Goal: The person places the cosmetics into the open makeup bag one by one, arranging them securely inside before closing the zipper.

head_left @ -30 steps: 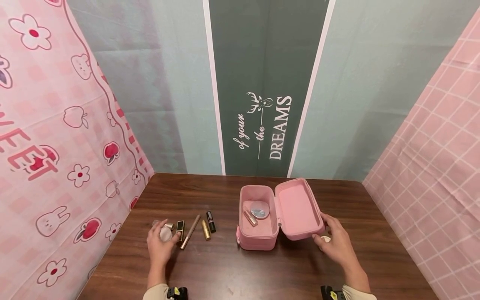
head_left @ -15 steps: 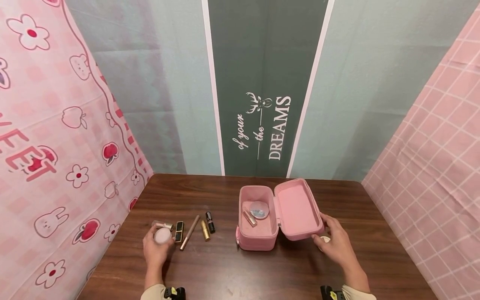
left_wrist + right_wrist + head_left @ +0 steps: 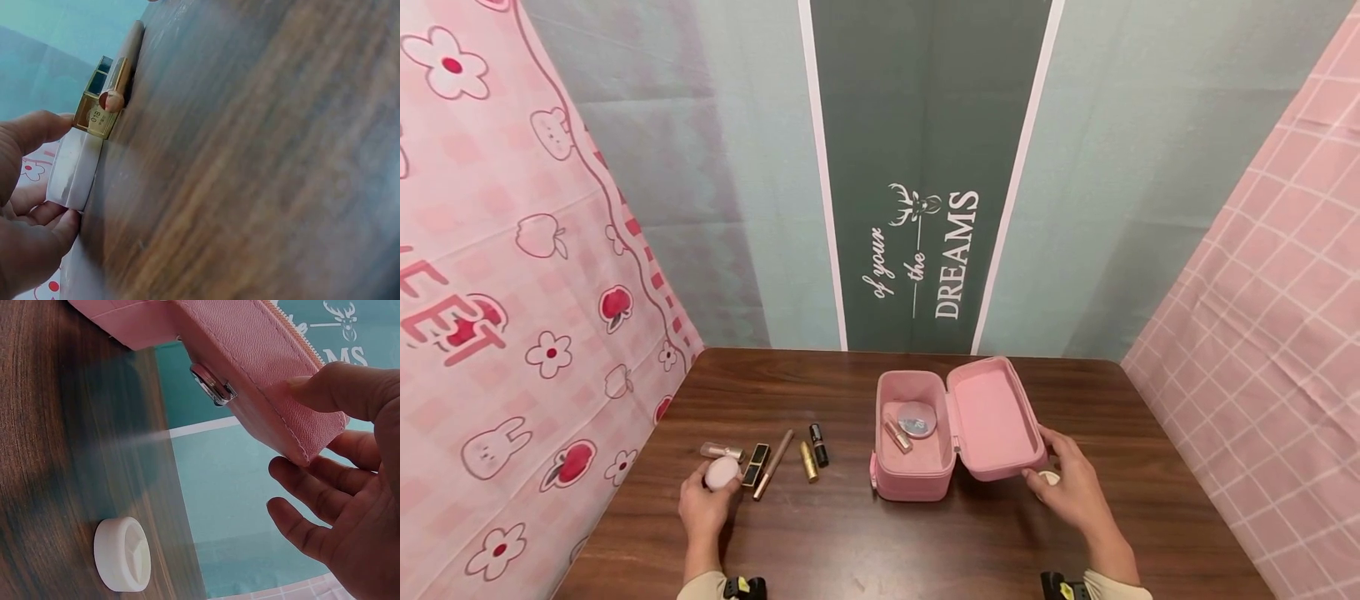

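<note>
My left hand [image 3: 702, 507] grips a small round white compact [image 3: 722, 472] by its sides. In the left wrist view, the compact [image 3: 75, 169] stands right against a black-and-gold lipstick [image 3: 94, 112], with the forefinger or thumb tip by the lipstick's end. My right hand [image 3: 1071, 483] holds the raised lid [image 3: 996, 417] of a pink makeup case [image 3: 913, 485] at its near right corner. In the right wrist view the thumb lies on the lid's outer face and fingers sit under its edge. Inside the case lie a lip gloss tube [image 3: 898, 435] and a round compact with a shiny top [image 3: 917, 419].
Beside the left hand lie a clear tube with a gold cap [image 3: 722, 452], a slim brown pencil [image 3: 773, 465], a gold lipstick [image 3: 808, 462] and a black tube [image 3: 818, 445]. A white round piece [image 3: 123, 554] sits on the wooden table [image 3: 820, 542] under the lid.
My left fingers have drawn in round the white compact and moved slightly left and nearer. The black-and-gold lipstick has turned a little. The right hand and lid stay put.
</note>
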`<state>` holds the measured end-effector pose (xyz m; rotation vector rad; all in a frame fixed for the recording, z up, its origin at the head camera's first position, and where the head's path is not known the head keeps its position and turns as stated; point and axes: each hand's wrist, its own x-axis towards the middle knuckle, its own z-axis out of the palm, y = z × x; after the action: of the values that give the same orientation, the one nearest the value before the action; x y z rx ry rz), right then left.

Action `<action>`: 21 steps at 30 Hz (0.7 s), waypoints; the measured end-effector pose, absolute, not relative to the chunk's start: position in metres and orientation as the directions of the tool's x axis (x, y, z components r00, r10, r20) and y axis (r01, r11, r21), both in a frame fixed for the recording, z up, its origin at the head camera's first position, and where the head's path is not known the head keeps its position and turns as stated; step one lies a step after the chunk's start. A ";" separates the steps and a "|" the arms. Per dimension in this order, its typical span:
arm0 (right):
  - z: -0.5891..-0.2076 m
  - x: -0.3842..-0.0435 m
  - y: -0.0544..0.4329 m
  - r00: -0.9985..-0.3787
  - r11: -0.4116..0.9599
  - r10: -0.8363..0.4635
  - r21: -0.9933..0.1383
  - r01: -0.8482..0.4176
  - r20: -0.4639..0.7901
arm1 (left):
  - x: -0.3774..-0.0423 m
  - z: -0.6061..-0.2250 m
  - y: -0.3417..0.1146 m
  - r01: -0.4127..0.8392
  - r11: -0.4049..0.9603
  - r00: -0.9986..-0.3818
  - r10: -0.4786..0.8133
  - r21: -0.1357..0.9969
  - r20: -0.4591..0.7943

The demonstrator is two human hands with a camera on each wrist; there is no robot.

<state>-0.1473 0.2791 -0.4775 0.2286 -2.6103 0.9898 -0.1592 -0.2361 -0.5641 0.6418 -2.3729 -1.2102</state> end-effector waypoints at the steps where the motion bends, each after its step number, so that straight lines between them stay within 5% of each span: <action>1: -0.477 -0.148 0.279 -0.931 0.742 -0.029 -0.616 -0.263 0.363 | -0.159 -0.564 -0.236 -0.221 0.518 -0.815 -0.563 0.826 0.135; 21: -0.478 -0.148 0.280 -0.922 0.742 -0.042 -0.606 -0.286 0.384 | -0.163 -0.556 -0.240 -0.247 0.575 -0.824 -0.548 0.780 0.143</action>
<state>-0.1482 0.2804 -0.4780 0.2530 -2.5967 0.9847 -0.1630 -0.2403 -0.5559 0.6446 -2.4402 -1.1258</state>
